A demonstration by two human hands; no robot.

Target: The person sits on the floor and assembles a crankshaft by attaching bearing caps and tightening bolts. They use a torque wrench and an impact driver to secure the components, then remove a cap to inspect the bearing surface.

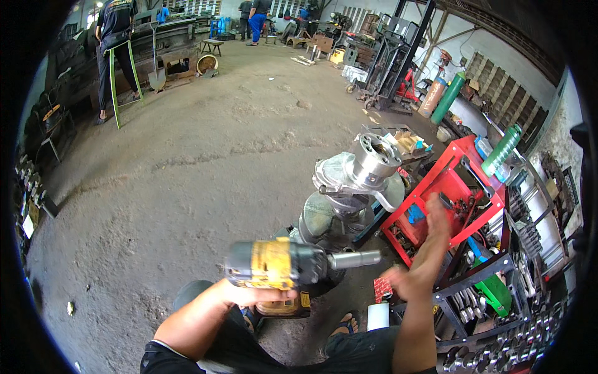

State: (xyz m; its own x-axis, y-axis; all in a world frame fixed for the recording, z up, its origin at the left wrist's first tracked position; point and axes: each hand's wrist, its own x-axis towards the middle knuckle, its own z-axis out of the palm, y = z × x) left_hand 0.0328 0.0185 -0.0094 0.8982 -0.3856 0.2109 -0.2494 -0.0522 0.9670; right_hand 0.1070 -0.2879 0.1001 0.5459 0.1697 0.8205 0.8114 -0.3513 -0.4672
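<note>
Impact wrench (271, 265), yellow and black (long socket (356, 258) fitted) — gripped in the left hand (249, 294), fingers clenched round it, held near the silver metal assembly (369, 171). Right hand (427, 258) — fingers released and outstretched, somewhat blurred, near the red tool cart (447, 182).

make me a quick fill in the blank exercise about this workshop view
The left hand grips a ____ and black power tool.
The tool's metal socket points toward the picture's ____ side.
The shovel stands with its blade pointing ____.
Beside the orange gas cylinder stands a ____ one.

Missing words: yellow; right; down; green.
</note>
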